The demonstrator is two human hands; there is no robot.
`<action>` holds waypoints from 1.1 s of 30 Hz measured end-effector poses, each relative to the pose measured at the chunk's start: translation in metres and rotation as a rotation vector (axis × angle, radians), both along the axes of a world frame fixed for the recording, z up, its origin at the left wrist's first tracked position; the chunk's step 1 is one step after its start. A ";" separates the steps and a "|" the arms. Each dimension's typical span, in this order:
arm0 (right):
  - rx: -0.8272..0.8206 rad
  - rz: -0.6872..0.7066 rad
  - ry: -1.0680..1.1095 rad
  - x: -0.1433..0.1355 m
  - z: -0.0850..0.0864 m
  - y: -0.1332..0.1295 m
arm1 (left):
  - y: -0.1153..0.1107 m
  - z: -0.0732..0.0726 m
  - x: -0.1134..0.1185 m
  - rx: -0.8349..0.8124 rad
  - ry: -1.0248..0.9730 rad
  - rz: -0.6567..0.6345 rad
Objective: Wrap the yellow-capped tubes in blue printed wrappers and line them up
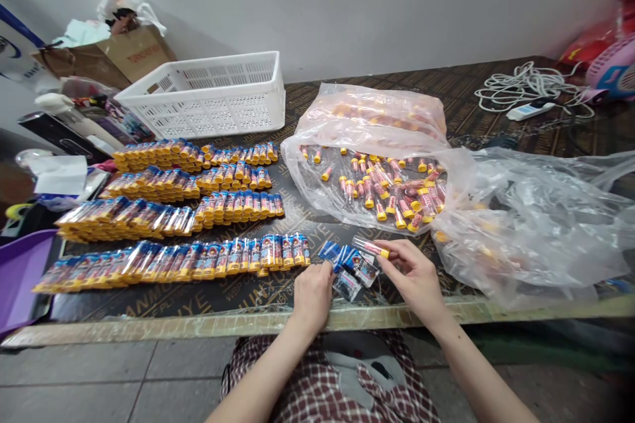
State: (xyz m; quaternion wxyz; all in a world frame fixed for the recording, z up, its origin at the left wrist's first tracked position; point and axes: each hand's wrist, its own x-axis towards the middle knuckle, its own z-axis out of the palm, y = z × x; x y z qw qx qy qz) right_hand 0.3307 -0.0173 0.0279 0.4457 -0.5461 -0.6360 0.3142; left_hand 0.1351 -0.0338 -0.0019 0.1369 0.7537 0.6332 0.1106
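Checked cloth (307, 388) covers the lap, right under two bare forearms reaching over the taped table edge (198, 325). And look at the right hand (415, 272): thumb and fingers pinch a clear tube (366, 246) by its yellow-capped end, leaving the other end free and pointing at the blue-printed sleeves (353, 266)! Left hand (312, 296) is curled in beside that little pile; whether it grips anything, I can't tell. The sleeves lie between both hands, presumably for easy reach. Over to the open plastic bag (342, 132), its mouth facing the worker, likely so the loose tubes (381, 190) inside stay handy. And on the left, rows of blue-and-yellow packs (248, 256), packed side by side, perhaps to save space, with the white basket (213, 114) behind them.
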 end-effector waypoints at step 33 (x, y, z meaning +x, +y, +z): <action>0.279 0.008 -0.041 -0.029 0.015 -0.043 | 0.026 0.039 -0.009 -0.214 -1.565 0.668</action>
